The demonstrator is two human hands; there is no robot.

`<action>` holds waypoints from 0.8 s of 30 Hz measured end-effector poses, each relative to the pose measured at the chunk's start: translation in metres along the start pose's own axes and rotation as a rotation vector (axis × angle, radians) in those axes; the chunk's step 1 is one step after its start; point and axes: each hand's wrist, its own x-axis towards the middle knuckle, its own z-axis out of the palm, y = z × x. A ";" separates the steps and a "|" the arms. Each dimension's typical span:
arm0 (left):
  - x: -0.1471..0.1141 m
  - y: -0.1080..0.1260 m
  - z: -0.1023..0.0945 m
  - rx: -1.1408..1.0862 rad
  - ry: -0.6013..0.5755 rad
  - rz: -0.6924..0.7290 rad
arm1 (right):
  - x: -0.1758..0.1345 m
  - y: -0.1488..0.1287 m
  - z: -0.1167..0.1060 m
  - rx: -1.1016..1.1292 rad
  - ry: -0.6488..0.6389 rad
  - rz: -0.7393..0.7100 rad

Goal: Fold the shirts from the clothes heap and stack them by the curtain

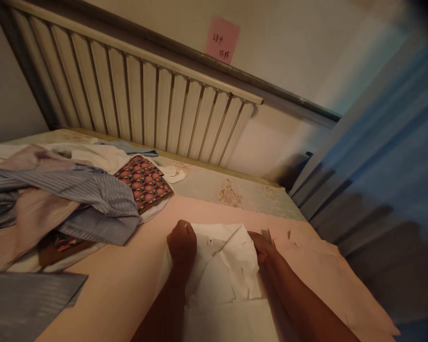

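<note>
A white garment (217, 266), seemingly a shirt with a small label (210, 242) near its top edge, lies in front of me with its front partly folded over. My left hand (182, 242) is closed on its upper left edge, knuckles up. At the upper right edge, my right hand (261, 248) grips the cloth, its fingertips partly hidden behind the fabric. Just beyond the right hand is a small grey and red item (269, 236), too unclear to name. The garment rests on a pink sheet (128, 266).
To the left lies a heap of clothes: a blue striped garment (103, 190), a red floral cloth (144, 180) and others. A grey-blue striped piece (24, 304) is nearer. Behind stands a radiator (146, 104), with a pink note (223, 40) above. A blue curtain (385, 190) hangs right.
</note>
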 end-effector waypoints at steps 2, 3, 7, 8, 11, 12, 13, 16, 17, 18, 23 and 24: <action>0.000 0.000 0.000 0.004 -0.003 -0.003 | -0.002 -0.001 0.004 -0.005 -0.022 0.016; 0.000 0.000 0.000 0.006 -0.006 -0.003 | -0.004 -0.002 0.006 -0.006 -0.022 0.017; 0.001 0.001 0.000 0.008 -0.008 -0.004 | -0.014 -0.009 0.013 0.015 0.031 -0.011; 0.001 0.001 -0.001 0.009 -0.008 -0.003 | -0.016 -0.011 0.014 0.029 0.023 -0.007; 0.000 0.002 -0.002 0.011 -0.010 0.002 | -0.023 -0.013 0.013 0.087 -0.088 0.041; 0.000 0.002 -0.002 0.012 -0.010 0.002 | -0.025 -0.013 0.012 0.105 -0.131 0.057; 0.000 0.002 -0.002 0.016 -0.010 0.001 | -0.027 -0.012 0.011 0.120 -0.161 0.070; 0.000 0.002 -0.002 0.033 -0.018 -0.002 | -0.034 -0.006 0.010 0.149 -0.158 0.082; 0.000 0.002 -0.003 0.036 -0.022 0.000 | -0.036 -0.003 0.010 0.160 -0.141 0.082; 0.001 0.002 -0.003 0.038 -0.025 0.001 | -0.037 0.000 0.011 0.171 -0.124 0.081; 0.001 0.004 -0.003 0.044 -0.026 -0.008 | -0.031 0.010 0.013 0.177 -0.085 0.062; 0.001 0.004 -0.003 0.045 -0.024 -0.007 | -0.029 0.010 0.013 0.188 -0.085 0.056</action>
